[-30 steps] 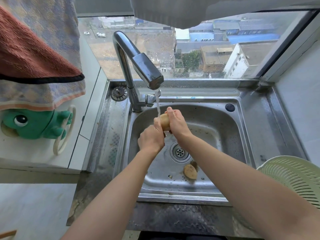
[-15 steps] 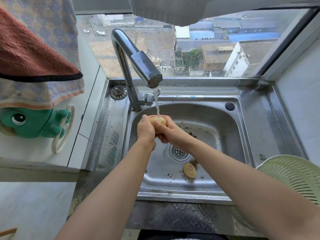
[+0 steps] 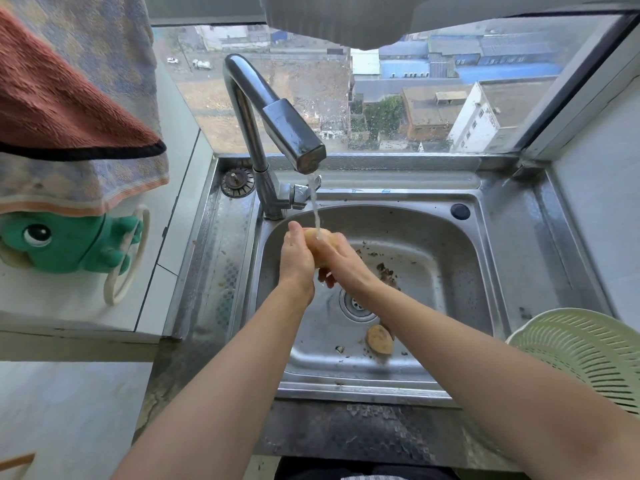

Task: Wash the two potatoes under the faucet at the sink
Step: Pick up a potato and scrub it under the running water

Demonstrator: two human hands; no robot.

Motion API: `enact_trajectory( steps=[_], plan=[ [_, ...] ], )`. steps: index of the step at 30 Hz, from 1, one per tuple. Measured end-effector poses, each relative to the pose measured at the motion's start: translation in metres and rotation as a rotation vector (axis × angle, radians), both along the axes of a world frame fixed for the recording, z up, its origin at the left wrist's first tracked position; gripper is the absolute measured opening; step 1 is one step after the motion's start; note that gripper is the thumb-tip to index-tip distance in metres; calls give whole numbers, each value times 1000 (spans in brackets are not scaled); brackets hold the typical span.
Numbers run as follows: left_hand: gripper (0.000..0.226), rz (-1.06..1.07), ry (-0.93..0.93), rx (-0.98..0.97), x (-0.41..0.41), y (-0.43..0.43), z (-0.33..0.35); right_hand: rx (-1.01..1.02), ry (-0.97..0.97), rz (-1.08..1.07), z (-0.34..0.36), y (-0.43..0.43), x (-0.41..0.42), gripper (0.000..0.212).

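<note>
One pale yellow potato point(image 3: 320, 242) sits between both my hands, right under the thin stream of water from the chrome faucet point(image 3: 277, 133). My left hand point(image 3: 298, 258) cups its left side and my right hand point(image 3: 341, 261) wraps its right and underside. A second, brownish potato point(image 3: 380, 338) lies on the floor of the steel sink point(image 3: 450, 289), just in front of the drain point(image 3: 356, 303), partly behind my right forearm.
Dirt and peel bits lie in the sink right of the drain. A pale green colander point(image 3: 581, 355) stands on the counter at the right. A loose drain strainer point(image 3: 237, 183) rests left of the faucet base. Towels and a green frog hanger point(image 3: 69, 244) hang at the left.
Both hands have turned the held potato and shifted it slightly left and back under the stream. The potato on the sink floor has not moved.
</note>
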State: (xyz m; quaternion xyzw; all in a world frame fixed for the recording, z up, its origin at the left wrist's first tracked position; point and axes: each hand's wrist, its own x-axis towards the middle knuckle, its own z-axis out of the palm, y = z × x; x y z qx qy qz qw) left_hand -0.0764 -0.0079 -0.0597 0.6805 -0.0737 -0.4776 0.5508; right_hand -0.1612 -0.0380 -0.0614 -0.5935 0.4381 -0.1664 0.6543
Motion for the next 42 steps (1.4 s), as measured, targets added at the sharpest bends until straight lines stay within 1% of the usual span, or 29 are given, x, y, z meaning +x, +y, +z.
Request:
enact_trajectory(
  steps=[2, 4, 5, 6, 7, 9, 11, 13, 15, 16, 19, 20, 21, 23, 24, 25, 27, 29, 30, 31, 32, 33, 35, 36, 37, 38, 40, 41, 42],
  plan=[
    [55, -142, -75, -103, -7, 7, 7, -10, 72, -95, 6, -6, 2, 67],
    [49, -246, -128, -185, -10, 12, 5, 29, 197, -161, 10, -11, -1, 73],
    [42, -236, -161, -191, -11, 12, 4, 70, 224, -162, 12, -13, -3, 74],
    [31, -179, -186, -161, -10, 10, 5, 106, 215, -143, 12, -14, -4, 74],
    [27, -90, -205, -100, -10, 5, 7, 143, 169, -111, 15, -11, -4, 72],
    [36, 36, -222, -8, -4, -2, 10, 154, 29, -53, 17, -4, 0, 62],
    [38, 11, -209, -60, -2, -1, 9, 130, -45, -90, 19, -2, 2, 52],
    [35, -160, -166, -162, -2, 6, 7, 180, 3, -211, 21, -6, 1, 58],
    [38, -292, -184, -211, -2, 14, 5, 201, 87, -251, 19, -11, -4, 66],
    [37, -260, -197, -205, -4, 13, 7, 179, 117, -230, 19, -11, -6, 65],
    [30, 9, -138, -78, -6, 3, 14, 76, 114, -138, 22, -3, -5, 54],
    [31, 22, -108, -91, -4, 2, 13, 75, 107, -131, 22, -2, -4, 52],
    [31, -26, -92, -116, -4, 2, 12, 92, 104, -144, 22, -2, -3, 54],
    [35, -170, -122, -158, -4, 8, 7, 109, 132, -173, 23, -6, -2, 62],
    [31, -182, -155, -153, -4, 8, 6, 99, 151, -168, 23, -8, -2, 63],
    [27, -141, -172, -121, -1, 5, 8, 76, 159, -148, 23, -7, -2, 59],
    [34, -8, -149, -31, 2, 1, 14, 15, 149, -109, 24, -4, -2, 49],
    [32, -56, -115, -88, 4, 2, 14, 72, 155, -140, 24, -4, 0, 48],
    [28, -147, -141, -145, 4, 7, 15, 123, 187, -158, 23, -7, 1, 52],
    [34, -238, -201, -193, 2, 12, 14, 165, 221, -162, 23, -11, 1, 55],
    [45, -301, -275, -214, 0, 18, 14, 190, 238, -155, 23, -14, 1, 57],
    [54, -314, -357, -199, 1, 19, 13, 200, 233, -129, 23, -15, 0, 61],
    [66, -198, -430, -104, 4, 15, 6, 189, 194, -36, 25, -13, 2, 72],
    [76, -122, -393, -62, 6, 13, 5, 184, 177, 6, 28, -11, 3, 76],
    [81, -38, -310, -33, 7, 10, 5, 169, 180, 42, 27, -10, 5, 78],
    [80, 40, -221, -16, 9, 7, 1, 123, 210, 72, 27, -10, 6, 76],
    [60, 172, -72, 12, 11, 4, -1, -72, 343, 107, 21, -14, 5, 67],
    [54, 209, -18, 56, 12, 5, 0, -146, 340, 109, 18, -16, 2, 60],
    [54, 214, 41, 93, 13, 6, -1, -156, 264, 122, 17, -16, -1, 54]
  ],
)
